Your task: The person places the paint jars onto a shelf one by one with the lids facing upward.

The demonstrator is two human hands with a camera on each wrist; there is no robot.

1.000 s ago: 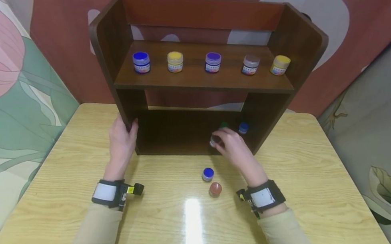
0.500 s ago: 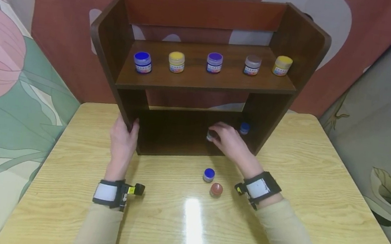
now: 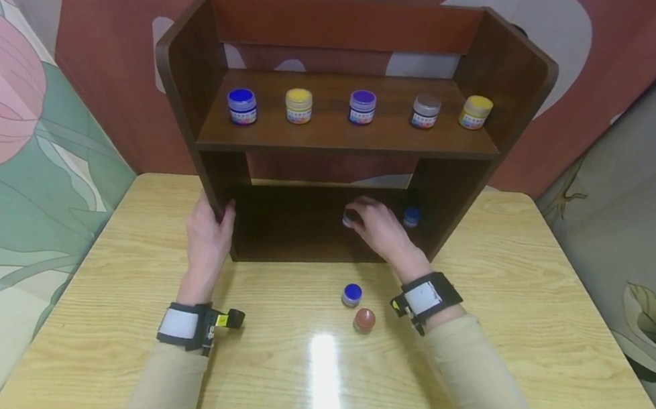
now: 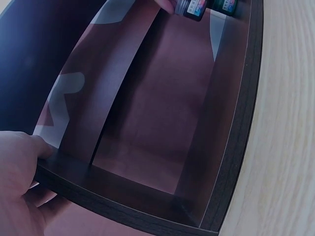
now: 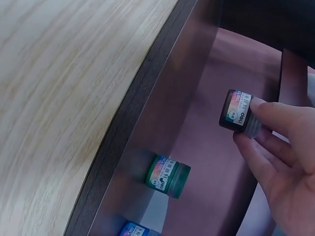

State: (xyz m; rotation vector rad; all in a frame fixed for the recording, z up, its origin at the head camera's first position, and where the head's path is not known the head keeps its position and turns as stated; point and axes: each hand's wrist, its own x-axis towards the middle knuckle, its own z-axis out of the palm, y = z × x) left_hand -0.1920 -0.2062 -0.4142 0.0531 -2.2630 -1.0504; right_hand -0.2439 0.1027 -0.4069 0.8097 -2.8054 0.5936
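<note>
My left hand [image 3: 207, 231] grips the left side panel of a dark brown wooden shelf [image 3: 335, 143], thumb on the inner face. In the lower compartment, my right hand [image 3: 383, 227] pinches a small dark paint jar [image 5: 237, 109] by its clear greyish lid. In the right wrist view this jar is held off the lower board. A green paint jar [image 5: 167, 176] stands on that board nearby; in the head view my right hand hides it. Farther right on the same board is a blue jar [image 3: 411, 217].
On the upper board stand a blue jar [image 3: 242, 107], a yellow jar [image 3: 298, 107], a purple jar [image 3: 362, 107], a grey-lidded jar [image 3: 425, 112] and another yellow jar [image 3: 475, 113]. A blue-lidded jar [image 3: 351, 295] and a reddish-brown-lidded jar [image 3: 364, 320] sit on the table [image 3: 260, 372] before the shelf.
My right hand has moved left and slightly deeper into the lower compartment, carrying the dark paint jar. The left hand keeps its grip on the side panel.
</note>
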